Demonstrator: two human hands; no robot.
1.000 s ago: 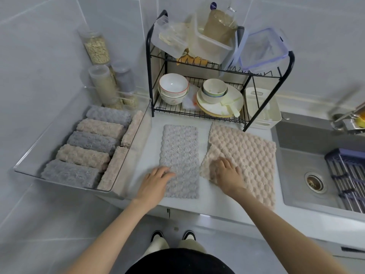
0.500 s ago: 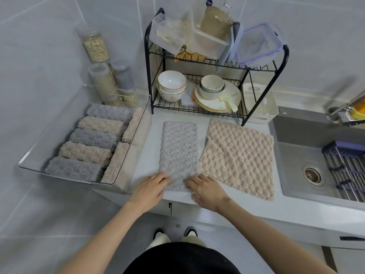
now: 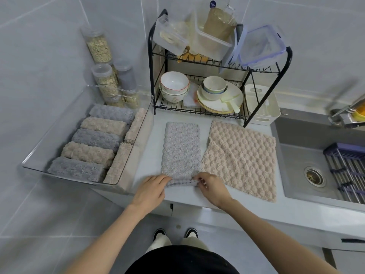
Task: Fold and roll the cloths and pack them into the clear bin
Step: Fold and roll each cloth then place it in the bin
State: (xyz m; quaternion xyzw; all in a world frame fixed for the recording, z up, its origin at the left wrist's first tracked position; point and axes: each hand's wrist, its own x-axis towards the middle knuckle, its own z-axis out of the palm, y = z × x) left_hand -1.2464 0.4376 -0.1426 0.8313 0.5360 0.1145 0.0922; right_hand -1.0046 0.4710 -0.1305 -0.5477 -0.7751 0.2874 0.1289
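Pale grey tiles cover the walls and floor, and a white countertop (image 3: 152,147) runs across the middle of the frame to a sink (image 3: 300,175) at the right, which the frame edge cuts off. At upper centre stands a black dish rack (image 3: 151,76) with bowls and plates. I have the grey cloth (image 3: 181,149), folded into a long strip, lying at centre. My left hand (image 3: 151,189) and right hand (image 3: 210,187) pinch its near corners with curled fingers, the near edge turned up between them. Just right of it, touching, lies the beige cloth (image 3: 241,159), spread flat. At left sits the clear bin (image 3: 53,135), with grey and beige rolled cloths (image 3: 92,139) packed side by side inside. I cannot see my thumbs under the cloth edge.
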